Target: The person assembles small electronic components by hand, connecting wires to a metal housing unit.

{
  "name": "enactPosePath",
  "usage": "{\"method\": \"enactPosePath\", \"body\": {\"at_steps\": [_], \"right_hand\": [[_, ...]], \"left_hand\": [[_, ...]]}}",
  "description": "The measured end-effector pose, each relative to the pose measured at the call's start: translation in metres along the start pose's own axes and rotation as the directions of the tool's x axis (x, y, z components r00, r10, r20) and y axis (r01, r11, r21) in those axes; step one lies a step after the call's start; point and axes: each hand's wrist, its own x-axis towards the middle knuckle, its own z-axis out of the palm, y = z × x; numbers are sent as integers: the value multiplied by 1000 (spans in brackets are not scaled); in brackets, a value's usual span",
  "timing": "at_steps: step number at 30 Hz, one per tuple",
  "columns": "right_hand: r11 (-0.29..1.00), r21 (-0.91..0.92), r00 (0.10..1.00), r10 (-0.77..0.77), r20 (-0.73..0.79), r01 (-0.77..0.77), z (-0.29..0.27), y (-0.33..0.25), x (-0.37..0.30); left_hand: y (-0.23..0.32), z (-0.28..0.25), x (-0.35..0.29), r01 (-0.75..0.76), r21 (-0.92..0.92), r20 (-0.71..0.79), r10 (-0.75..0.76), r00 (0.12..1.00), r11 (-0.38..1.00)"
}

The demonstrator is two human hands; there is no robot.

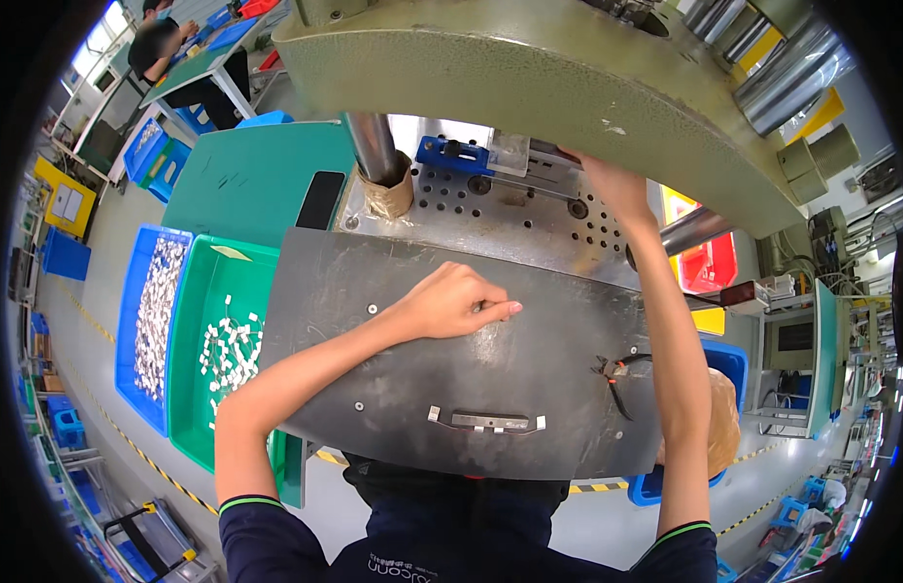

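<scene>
My left hand [461,301] rests on the dark board [315,321] with its fingers curled in and its thumb along them; nothing shows in it. My right hand [616,189] reaches under the green press frame [529,87], its fingers hidden by that frame. Close to those fingers, on the perforated metal bed [510,219], is a fixture with a blue block [451,154] and a clear piece [508,154]. Near the board's front edge lies a metal bar [490,422], with white connectors [434,414] on short leads at its ends. Pliers [616,384] lie toward the right side.
At left stand a green bin [184,389] of white connector parts and a blue bin [131,369] full of small parts. A black phone [321,199] lies by a steel press column [372,146]. A red bin [709,262] stands at right. Another person [160,44] sits far left.
</scene>
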Motion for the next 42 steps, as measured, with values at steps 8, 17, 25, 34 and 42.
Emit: {"method": "enactPosePath", "body": {"at_steps": [8, 17, 25, 34, 42], "right_hand": [[994, -97, 994, -65, -84, 56, 27, 51, 9], [968, 132, 963, 185, 196, -213, -10, -37, 21], [843, 383, 687, -23, 727, -378, -126, -174, -146], [808, -249, 303, 458, 836, -534, -189, -200, -394], [598, -132, 445, 709, 546, -790, -155, -203, -431]], "left_hand": [[3, -2, 2, 72, -13, 31, -71, 997, 997], [4, 6, -1, 36, 67, -4, -36, 999, 997], [113, -23, -127, 407, -92, 197, -384, 902, 909], [92, 53, -283, 707, -38, -38, -708, 705, 706], [54, 81, -316, 694, -204, -131, -722, 680, 691]]}}
